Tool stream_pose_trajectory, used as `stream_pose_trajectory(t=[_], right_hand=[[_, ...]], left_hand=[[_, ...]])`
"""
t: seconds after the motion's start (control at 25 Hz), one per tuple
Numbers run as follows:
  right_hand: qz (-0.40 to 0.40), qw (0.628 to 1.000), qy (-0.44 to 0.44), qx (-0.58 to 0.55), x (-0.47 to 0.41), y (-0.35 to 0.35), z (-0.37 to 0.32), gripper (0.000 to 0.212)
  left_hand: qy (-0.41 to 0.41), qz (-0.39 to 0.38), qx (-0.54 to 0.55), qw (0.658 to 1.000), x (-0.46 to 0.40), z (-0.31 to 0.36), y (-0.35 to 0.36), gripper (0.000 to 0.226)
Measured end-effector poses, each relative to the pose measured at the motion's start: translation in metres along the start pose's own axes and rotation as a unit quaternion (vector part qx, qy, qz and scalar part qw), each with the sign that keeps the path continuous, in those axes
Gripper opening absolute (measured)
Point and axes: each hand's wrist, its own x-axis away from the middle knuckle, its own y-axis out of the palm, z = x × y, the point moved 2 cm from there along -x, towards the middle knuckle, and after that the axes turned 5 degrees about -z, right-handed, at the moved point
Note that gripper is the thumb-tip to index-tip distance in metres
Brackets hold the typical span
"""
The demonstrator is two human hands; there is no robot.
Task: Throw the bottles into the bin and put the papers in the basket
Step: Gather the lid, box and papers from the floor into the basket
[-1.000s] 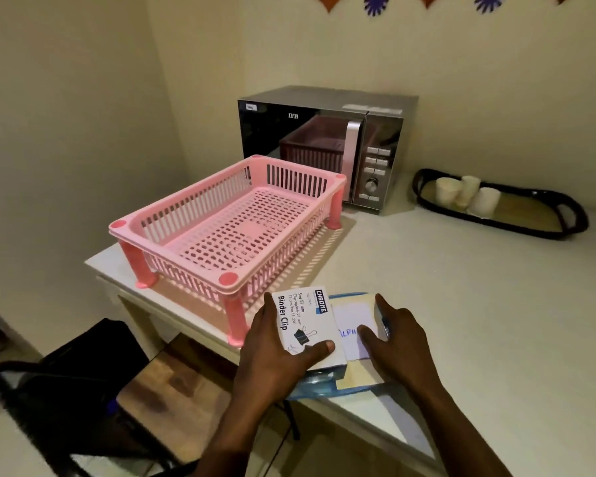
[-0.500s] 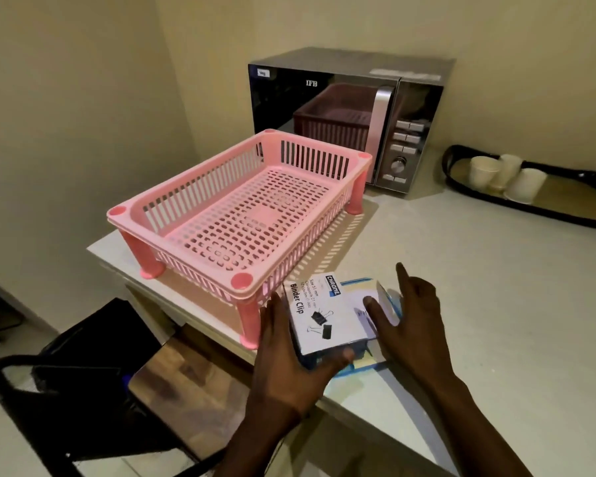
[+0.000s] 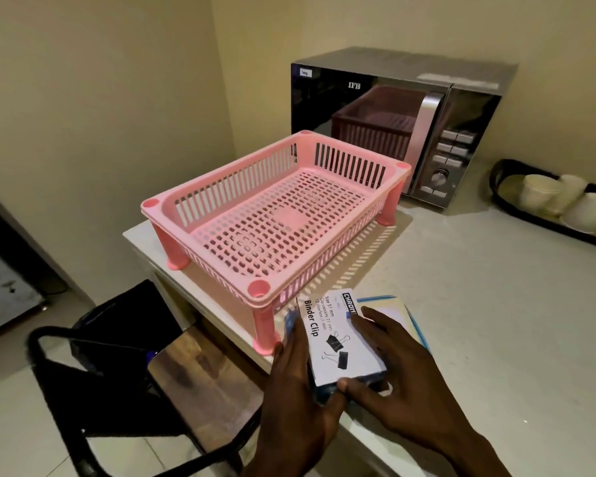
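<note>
at the far left, off the worktop, a black chair stands below the edge, so don't let anything slide off that side. next comes the pink basket, standing on its legs with nothing visible inside, its near corner just beside your stack. your left hand is grasping the binder clip box along its left edge, thumb hooked under the near corner. the papers lie under the box at the worktop's front edge, just right of the basket's near leg. your right hand lies with its fingers spread and mostly straight over the box's right side and the papers beneath, pressing rather than clenching.

i judge the step to be gathering the stack for the basket. slide your right fingers under the papers so the lot lifts as one, keep the box level so it can't skate off, raise it clear of the basket's rim and near corner post, then lower it flat onto the mesh floor. no bottles or bin are in view. the microwave and tray of cups at the right stay out of your way.
</note>
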Motion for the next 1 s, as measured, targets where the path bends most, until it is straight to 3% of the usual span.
stream_pose_trajectory(t=[0.12, 0.32, 0.52, 0.72, 0.84, 1.0], right_hand=[[0.008, 1.0, -0.008, 0.006, 0.001, -0.018, -0.005, 0.089], [0.047, 0.999, -0.008, 0.004, 0.006, -0.059, -0.015, 0.087], [0.069, 0.988, -0.134, -0.014, -0.01, -0.103, -0.027, 0.076], [0.02, 0.963, -0.248, -0.1, -0.078, -0.112, -0.051, 0.07], [-0.029, 0.965, -0.234, -0.114, -0.132, -0.095, -0.072, 0.07], [-0.068, 0.977, -0.199, -0.043, -0.186, -0.056, -0.089, 0.069]], left_hand=[[-0.021, -0.023, 0.012, 0.999, -0.003, 0.01, 0.004, 0.087], [-0.01, -0.017, 0.009, 1.0, -0.016, 0.053, -0.002, 0.087], [0.033, 0.054, 0.035, 0.997, -0.029, 0.089, -0.022, 0.092], [0.078, 0.134, 0.031, 0.987, -0.061, 0.088, -0.077, 0.063], [0.045, 0.193, 0.029, 0.98, -0.086, 0.066, -0.112, 0.039], [-0.048, 0.228, -0.039, 0.972, -0.108, 0.024, -0.138, 0.025]])
